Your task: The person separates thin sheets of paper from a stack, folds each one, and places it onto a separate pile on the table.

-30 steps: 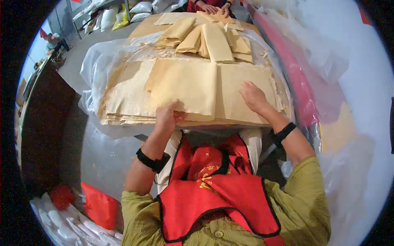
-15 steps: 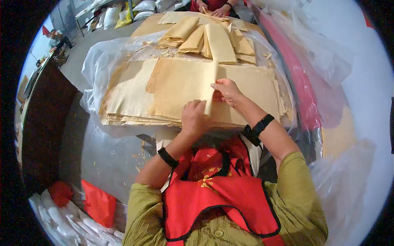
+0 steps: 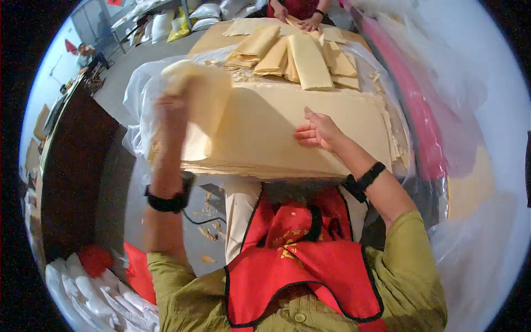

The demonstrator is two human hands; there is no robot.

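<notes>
A broad stack of thin, pale-yellow sheets [image 3: 343, 110] with ragged edges lies in front of me. My left hand [image 3: 178, 108], smeared by motion, is raised over the stack's left end and grips a yellow sheet [image 3: 213, 97], which is lifted and blurred as well. Over the middle right of the stack hovers my right hand [image 3: 318, 131], thumb apart from the loosely curled fingers and nothing in it. Beyond the stack, folded yellow bundles [image 3: 311, 61] lie piled over one another.
Clear plastic film [image 3: 141, 88] sticks out beneath the stack on the left. Across the table, another person's hands [image 3: 312, 21] handle a sheet. A dark-sided bench [image 3: 72, 177] stands at left, a pink plastic-covered edge [image 3: 412, 105] at right. White sacks [image 3: 88, 288] lie lower left.
My left hand has swung up and left, carrying the sheet off the stack's middle. My right hand has let go of the folded edge and opened, staying over the stack.
</notes>
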